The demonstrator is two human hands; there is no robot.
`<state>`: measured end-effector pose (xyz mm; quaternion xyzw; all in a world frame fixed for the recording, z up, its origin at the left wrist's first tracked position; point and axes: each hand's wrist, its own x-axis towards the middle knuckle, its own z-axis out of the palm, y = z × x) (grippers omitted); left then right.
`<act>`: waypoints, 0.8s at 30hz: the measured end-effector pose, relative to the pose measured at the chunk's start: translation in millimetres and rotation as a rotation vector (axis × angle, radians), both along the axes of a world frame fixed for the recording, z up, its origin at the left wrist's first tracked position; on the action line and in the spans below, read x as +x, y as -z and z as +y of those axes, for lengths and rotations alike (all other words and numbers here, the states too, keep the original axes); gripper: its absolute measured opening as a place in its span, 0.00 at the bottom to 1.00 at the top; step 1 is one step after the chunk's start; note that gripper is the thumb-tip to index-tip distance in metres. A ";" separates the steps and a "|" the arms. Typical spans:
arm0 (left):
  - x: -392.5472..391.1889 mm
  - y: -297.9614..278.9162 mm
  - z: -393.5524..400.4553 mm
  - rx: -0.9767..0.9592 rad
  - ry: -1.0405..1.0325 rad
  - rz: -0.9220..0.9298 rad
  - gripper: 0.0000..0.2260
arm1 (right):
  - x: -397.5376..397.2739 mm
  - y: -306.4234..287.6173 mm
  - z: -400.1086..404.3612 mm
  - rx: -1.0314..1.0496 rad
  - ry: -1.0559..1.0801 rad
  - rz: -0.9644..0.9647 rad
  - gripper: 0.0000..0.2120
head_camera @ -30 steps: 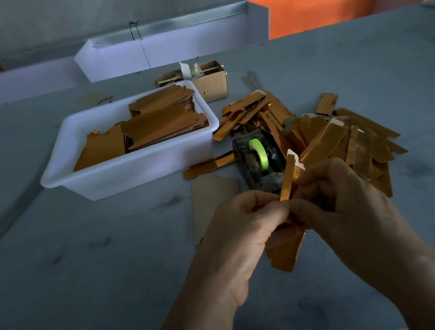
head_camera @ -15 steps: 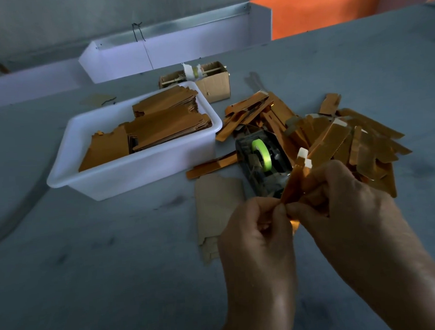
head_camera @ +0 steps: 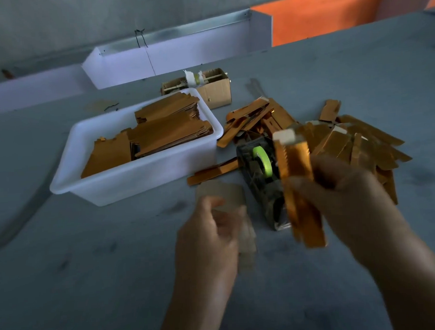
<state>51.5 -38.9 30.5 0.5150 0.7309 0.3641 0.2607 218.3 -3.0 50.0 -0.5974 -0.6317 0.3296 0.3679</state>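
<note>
My right hand (head_camera: 347, 199) grips a narrow folded orange card box (head_camera: 298, 183) with a white end flap, held upright above the table. My left hand (head_camera: 209, 237) hovers apart from it, fingers loosely curled over a flat brown card (head_camera: 225, 193) lying on the grey table (head_camera: 91, 270). Motion blur hides whether those fingers touch the card. A dark tape dispenser (head_camera: 261, 188) with a green roll (head_camera: 262, 160) sits just behind the held box.
A white tub (head_camera: 62, 181) at the left holds stacked flat orange cards (head_camera: 165, 132). A heap of folded orange boxes (head_camera: 360, 143) lies at the right. A small cardboard box (head_camera: 215, 92) and a white trough (head_camera: 181, 54) stand at the back.
My two hands, which together pinched the orange box, have come apart. The right hand keeps the box and lifts it; the left hand has dropped down and left over the flat card.
</note>
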 end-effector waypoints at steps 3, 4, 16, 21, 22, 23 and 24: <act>-20.3 12.1 12.0 -0.204 -0.049 0.410 0.27 | 20.4 -7.9 36.2 0.120 0.181 -0.253 0.06; -22.7 16.2 16.5 -0.273 -0.045 0.461 0.29 | 24.9 -9.4 45.0 0.120 0.261 -0.339 0.11; -49.4 34.1 44.1 -0.293 -0.128 0.006 0.14 | -18.1 17.2 -7.2 0.401 0.160 -0.203 0.11; -55.9 13.5 24.2 -0.195 -0.089 -0.514 0.08 | -21.7 13.9 -17.0 0.337 0.089 -0.098 0.08; -52.7 6.7 19.6 -0.199 -0.042 -0.669 0.10 | -23.2 14.2 -19.5 0.290 0.066 -0.057 0.07; -48.3 0.8 15.5 -0.197 0.005 -0.788 0.13 | -25.1 14.8 -21.7 0.246 0.051 -0.013 0.07; -43.4 -4.2 12.2 -0.191 0.049 -0.872 0.15 | -27.0 14.7 -23.4 0.214 0.049 0.028 0.09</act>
